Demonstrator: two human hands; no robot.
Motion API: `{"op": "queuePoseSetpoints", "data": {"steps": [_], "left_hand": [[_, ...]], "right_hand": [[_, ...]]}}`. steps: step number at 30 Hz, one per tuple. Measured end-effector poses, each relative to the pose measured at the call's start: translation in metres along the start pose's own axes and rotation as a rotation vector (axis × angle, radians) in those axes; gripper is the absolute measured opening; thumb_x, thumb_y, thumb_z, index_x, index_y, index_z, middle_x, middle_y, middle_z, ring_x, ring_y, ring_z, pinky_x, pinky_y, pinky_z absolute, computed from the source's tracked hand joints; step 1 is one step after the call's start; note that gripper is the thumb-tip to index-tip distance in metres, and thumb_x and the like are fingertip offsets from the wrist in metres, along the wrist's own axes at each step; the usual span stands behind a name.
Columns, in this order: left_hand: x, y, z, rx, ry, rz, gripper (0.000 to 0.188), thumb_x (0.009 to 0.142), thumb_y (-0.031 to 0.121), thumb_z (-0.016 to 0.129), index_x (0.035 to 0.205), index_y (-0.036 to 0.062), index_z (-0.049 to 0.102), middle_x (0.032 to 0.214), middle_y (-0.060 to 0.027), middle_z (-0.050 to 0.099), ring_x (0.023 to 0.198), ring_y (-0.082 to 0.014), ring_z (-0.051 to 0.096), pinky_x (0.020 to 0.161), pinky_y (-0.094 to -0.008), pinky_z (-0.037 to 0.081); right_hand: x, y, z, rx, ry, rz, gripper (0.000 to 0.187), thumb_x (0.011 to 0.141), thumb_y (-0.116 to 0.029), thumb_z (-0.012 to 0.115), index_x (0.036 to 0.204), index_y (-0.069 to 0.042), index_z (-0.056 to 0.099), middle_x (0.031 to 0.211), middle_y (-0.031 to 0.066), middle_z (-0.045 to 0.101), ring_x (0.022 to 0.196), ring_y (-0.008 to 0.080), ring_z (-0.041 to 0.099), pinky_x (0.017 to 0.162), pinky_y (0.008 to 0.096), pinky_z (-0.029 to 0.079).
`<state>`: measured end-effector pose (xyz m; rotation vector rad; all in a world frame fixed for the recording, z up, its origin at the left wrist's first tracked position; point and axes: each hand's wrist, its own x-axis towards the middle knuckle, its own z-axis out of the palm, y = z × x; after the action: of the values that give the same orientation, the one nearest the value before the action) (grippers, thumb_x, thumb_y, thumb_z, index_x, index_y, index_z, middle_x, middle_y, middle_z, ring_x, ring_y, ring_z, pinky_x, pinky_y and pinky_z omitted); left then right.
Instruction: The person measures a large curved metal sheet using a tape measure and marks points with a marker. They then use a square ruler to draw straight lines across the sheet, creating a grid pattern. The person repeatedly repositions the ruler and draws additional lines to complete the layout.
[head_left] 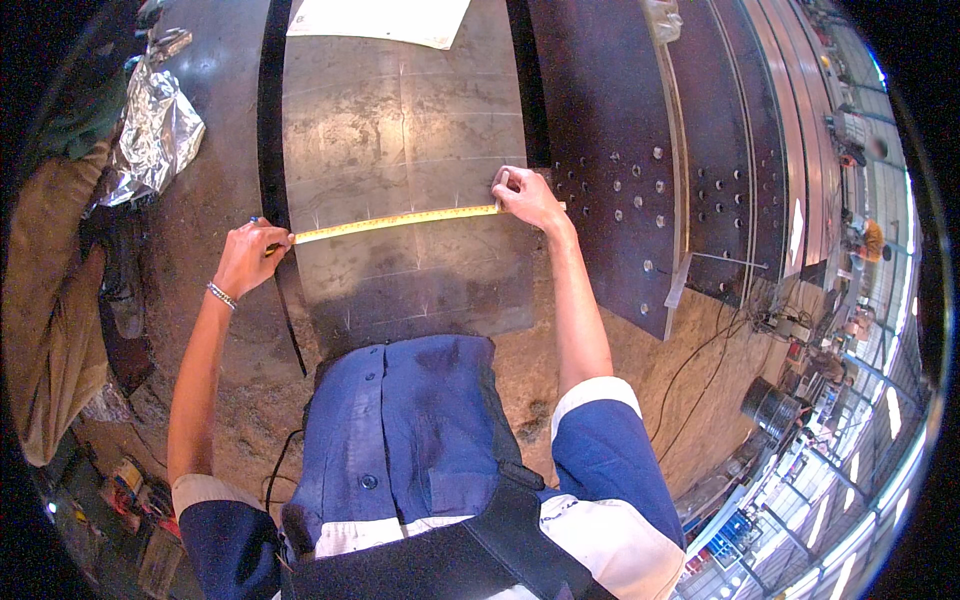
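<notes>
A yellow tape measure (395, 219) lies stretched from left to right across a grey steel plate (400, 270). My left hand (250, 258) is closed on the tape at the plate's left edge. By the plate's right edge, my right hand (530, 198) pinches the tape, and a short end shows past the fingers. Something slim and pale appears at those right fingertips, too small to name. Faint pale lines and arrow-like marks run over the plate on both sides of the tape. Dark gaps border the plate left and right.
A white sheet (385, 18) lies on the plate's far end. Steel plates with round holes (625, 190) stand to the right. Crumpled silver foil (160, 130) and brown cloth (50, 310) are at left. Cables (690, 385) run over the floor, near a dark drum (770, 405).
</notes>
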<state>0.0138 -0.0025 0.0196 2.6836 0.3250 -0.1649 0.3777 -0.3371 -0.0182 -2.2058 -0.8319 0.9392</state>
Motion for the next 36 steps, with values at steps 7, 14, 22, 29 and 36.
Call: {"op": "queuePoseSetpoints", "data": {"steps": [7, 14, 22, 29, 36], "left_hand": [[0.001, 0.001, 0.0, -0.002, -0.005, 0.001, 0.002, 0.084, 0.011, 0.073, 0.085, 0.0113, 0.073, 0.085, -0.0032, 0.074, 0.084, -0.0249, 0.068, 0.072, -0.0411, 0.056], [0.001, 0.001, -0.002, -0.004, -0.003, 0.016, 0.003, 0.083, 0.01, 0.073, 0.086, 0.0107, 0.074, 0.087, -0.0031, 0.076, 0.085, -0.0244, 0.068, 0.073, -0.0401, 0.056], [0.002, 0.006, -0.004, -0.02, 0.005, 0.002, 0.005, 0.084, 0.01, 0.073, 0.088, 0.0102, 0.075, 0.087, -0.0037, 0.076, 0.085, -0.0249, 0.068, 0.073, -0.0405, 0.056], [0.001, 0.004, -0.004, 0.01, -0.011, -0.007, 0.004, 0.084, 0.011, 0.073, 0.087, 0.0105, 0.075, 0.087, -0.0034, 0.076, 0.084, -0.025, 0.068, 0.073, -0.0403, 0.056], [0.001, 0.002, -0.003, -0.011, -0.003, 0.02, 0.007, 0.083, 0.01, 0.074, 0.09, 0.0113, 0.076, 0.091, -0.0034, 0.076, 0.085, -0.0247, 0.068, 0.073, -0.0405, 0.056]], "right_hand": [[0.0, 0.004, 0.002, -0.043, 0.027, -0.032, 0.025, 0.086, -0.024, 0.067, 0.096, -0.001, 0.068, 0.086, 0.0193, 0.073, 0.08, 0.0322, 0.073, 0.072, 0.0419, 0.055], [-0.003, 0.004, -0.004, -0.005, 0.017, -0.019, 0.02, 0.088, -0.02, 0.065, 0.094, -0.001, 0.067, 0.08, 0.0129, 0.07, 0.076, 0.0231, 0.068, 0.069, 0.0377, 0.053], [-0.004, 0.007, -0.005, 0.087, 0.004, 0.007, 0.013, 0.091, -0.013, 0.063, 0.089, 0.0, 0.064, 0.074, 0.0032, 0.066, 0.07, 0.0106, 0.061, 0.065, 0.031, 0.05], [-0.005, 0.005, -0.016, 0.051, 0.002, 0.016, 0.013, 0.091, -0.013, 0.062, 0.089, 0.0, 0.063, 0.076, 0.0035, 0.066, 0.073, 0.0119, 0.062, 0.068, 0.0313, 0.051], [-0.004, 0.013, -0.014, 0.074, -0.011, -0.006, 0.014, 0.092, -0.013, 0.062, 0.088, 0.0, 0.064, 0.074, 0.0041, 0.066, 0.072, 0.012, 0.062, 0.068, 0.0314, 0.051]]}}
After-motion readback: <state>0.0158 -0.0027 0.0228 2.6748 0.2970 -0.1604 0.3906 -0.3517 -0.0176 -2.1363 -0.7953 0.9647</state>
